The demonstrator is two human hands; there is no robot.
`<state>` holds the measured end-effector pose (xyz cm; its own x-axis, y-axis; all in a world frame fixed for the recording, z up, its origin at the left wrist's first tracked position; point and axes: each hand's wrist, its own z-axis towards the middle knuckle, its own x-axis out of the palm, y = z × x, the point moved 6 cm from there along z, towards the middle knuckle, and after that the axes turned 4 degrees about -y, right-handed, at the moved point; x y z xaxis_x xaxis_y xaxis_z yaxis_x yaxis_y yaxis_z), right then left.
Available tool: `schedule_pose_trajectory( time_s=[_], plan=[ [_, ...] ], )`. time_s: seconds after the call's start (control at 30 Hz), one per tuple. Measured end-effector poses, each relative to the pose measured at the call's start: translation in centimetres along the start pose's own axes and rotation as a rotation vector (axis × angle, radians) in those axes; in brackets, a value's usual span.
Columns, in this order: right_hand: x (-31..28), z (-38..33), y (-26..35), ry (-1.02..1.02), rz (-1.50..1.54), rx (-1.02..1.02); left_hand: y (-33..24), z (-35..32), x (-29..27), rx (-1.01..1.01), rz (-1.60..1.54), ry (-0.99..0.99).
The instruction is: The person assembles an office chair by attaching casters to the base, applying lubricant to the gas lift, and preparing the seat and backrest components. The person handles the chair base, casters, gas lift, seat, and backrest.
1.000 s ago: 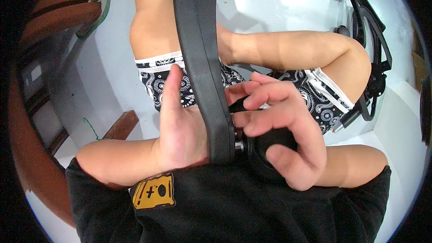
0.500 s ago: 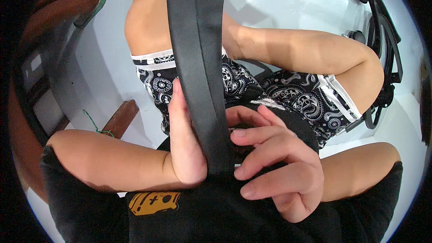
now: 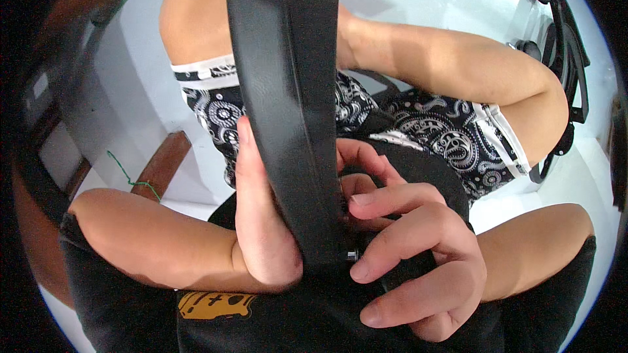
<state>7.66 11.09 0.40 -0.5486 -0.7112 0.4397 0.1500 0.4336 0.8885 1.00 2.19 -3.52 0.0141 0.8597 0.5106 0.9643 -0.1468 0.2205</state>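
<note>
Black padded panel (image 3: 288, 91) stands on edge between the two hands, its narrow side toward the eye and its near end against the black shirt (image 3: 314, 317). It looks stiff inside with a slightly soft, leather-like cover; judging by its length and thickness, it is likely more awkward than heavy. The smooth cover could slide under dry fingertips, so a broad palm on each face should hold better than a pinch, and nails or metal edges could mark it.

The left hand (image 3: 265, 225) lies flat and unclenched along the panel's left face, one digit stretched upward; the rest is hidden. That makes a sensible place to brace it.

To the panel's right, the right hand (image 3: 438, 255) has its fingers bent and spread, tips turned toward that face. A small metal bolt (image 3: 353, 255) sticks out just beside one fingertip. Whether the hidden digits are closed on anything, I cannot tell. The bolt looks hard and small, best taken between thumb and fingertip. Beyond the right hand lies a dark curved part (image 3: 448, 167), only partly visible.
</note>
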Motion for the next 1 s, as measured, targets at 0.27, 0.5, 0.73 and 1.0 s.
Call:
schedule_pose_trajectory(
  time_s=[0.27, 0.5, 0.73, 1.0],
  plan=[
    [0.5, 1.3, 0.8, 0.175, -0.199, -0.382, -0.2, -0.1, -0.8, 0.025, -0.047, -0.011],
    [0.7, 0.0, 0.8, 0.300, -0.199, -0.363, -0.5, -0.3, -0.8, -0.015, -0.088, -0.045],
    [-0.1, -0.6, 0.1, -0.064, 0.002, 0.272, -0.5, -0.1, -0.3, 0.040, -0.018, -0.084],
    [-1.4, -0.3, -1.5, -0.335, 0.491, 0.630, -0.3, 0.5, 1.2, 0.159, 0.348, -0.132]
  ],
)
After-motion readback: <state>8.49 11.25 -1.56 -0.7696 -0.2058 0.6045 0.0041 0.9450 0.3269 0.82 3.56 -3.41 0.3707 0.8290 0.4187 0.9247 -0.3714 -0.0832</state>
